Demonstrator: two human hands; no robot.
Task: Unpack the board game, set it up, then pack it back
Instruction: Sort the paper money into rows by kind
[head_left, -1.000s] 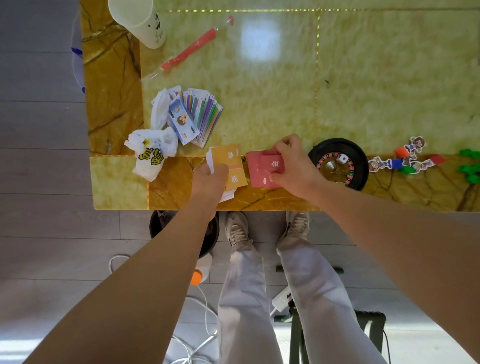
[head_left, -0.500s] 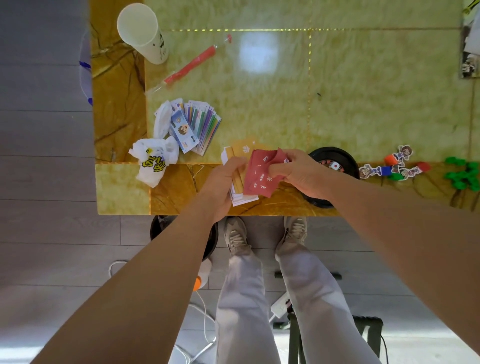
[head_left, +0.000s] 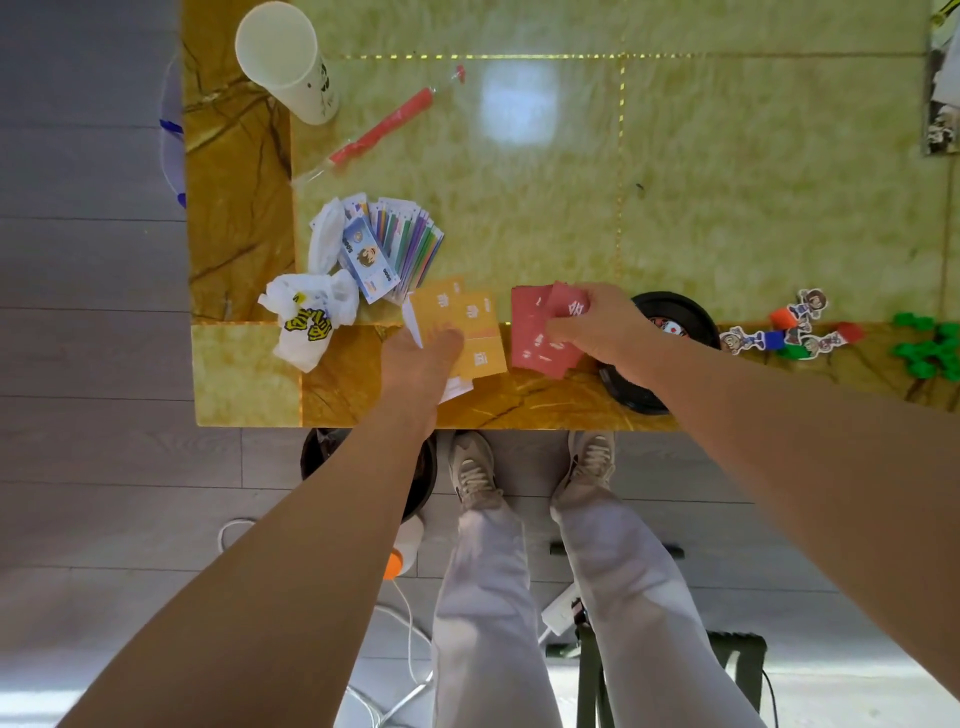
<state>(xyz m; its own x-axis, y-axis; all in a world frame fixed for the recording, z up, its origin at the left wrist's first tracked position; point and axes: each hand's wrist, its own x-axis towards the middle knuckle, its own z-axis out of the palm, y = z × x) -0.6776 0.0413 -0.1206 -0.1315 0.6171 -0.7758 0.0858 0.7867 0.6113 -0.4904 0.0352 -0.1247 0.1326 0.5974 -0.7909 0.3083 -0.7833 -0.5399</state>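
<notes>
Sorting seems the step: left hand (head_left: 421, 358) presses flat on spread orange paper cards (head_left: 467, 322) at the yellow marble table (head_left: 727, 182) edge, while right hand (head_left: 597, 332) pinches fanned red paper cards (head_left: 535, 332) beside them, which likely need squaring next.

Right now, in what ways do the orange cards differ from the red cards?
Colour: the orange cards are orange, the red cards are red.
Hand: the left hand rests on the orange cards, and the right hand grips the red cards.
Neighbours: the orange cards lie next to the play money, the red cards next to the black wheel.
Both are loosely spread and carry white marks.
</notes>
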